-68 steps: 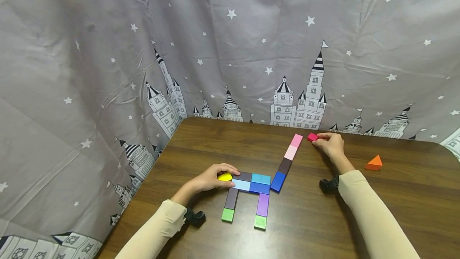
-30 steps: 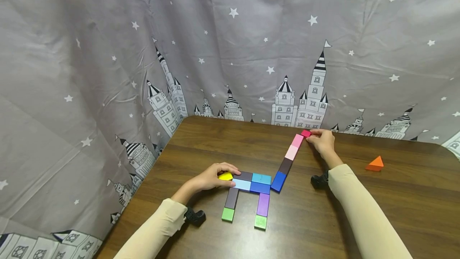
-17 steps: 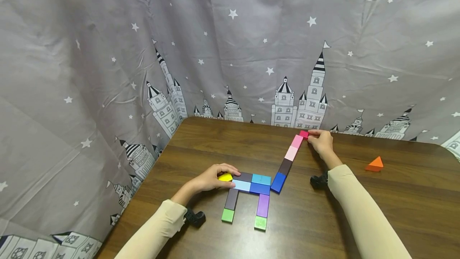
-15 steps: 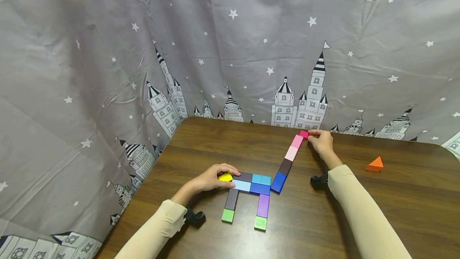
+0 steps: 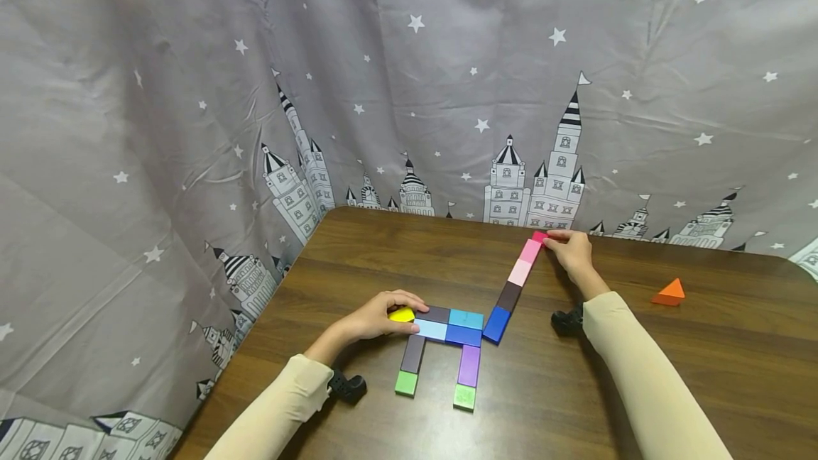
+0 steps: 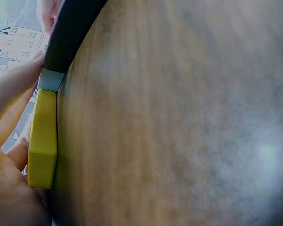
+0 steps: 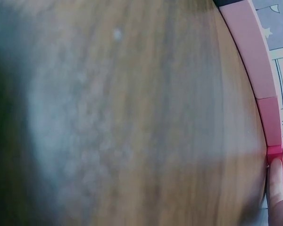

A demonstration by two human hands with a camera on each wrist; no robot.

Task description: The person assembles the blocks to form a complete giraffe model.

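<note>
In the head view, my left hand (image 5: 377, 314) curves round a yellow block (image 5: 402, 314), thumb by a light blue block (image 5: 431, 330) and fingers by a dark block (image 5: 434, 314). Their touching ends join with a teal block (image 5: 466, 319) and a blue block (image 5: 463, 335). At the far edge, my right hand (image 5: 571, 250) pinches a small red block (image 5: 540, 236) between thumb and finger. It lies against the end of a pink block (image 5: 530, 251). Below follow a pale pink block (image 5: 520, 272), a dark block (image 5: 509, 296) and a blue block (image 5: 497, 324), in a slanted row.
An orange triangular block (image 5: 669, 292) stands on the wooden table (image 5: 639, 375) to the right. Below the joined blocks, a dark block (image 5: 413, 353) and a purple block (image 5: 469, 365) each end in a green block (image 5: 465, 397). A castle-print curtain (image 5: 409, 91) hangs behind.
My right hand has brought the red block leftward to the pink block's end and turned it in line with the row. My left hand has stayed in place.
</note>
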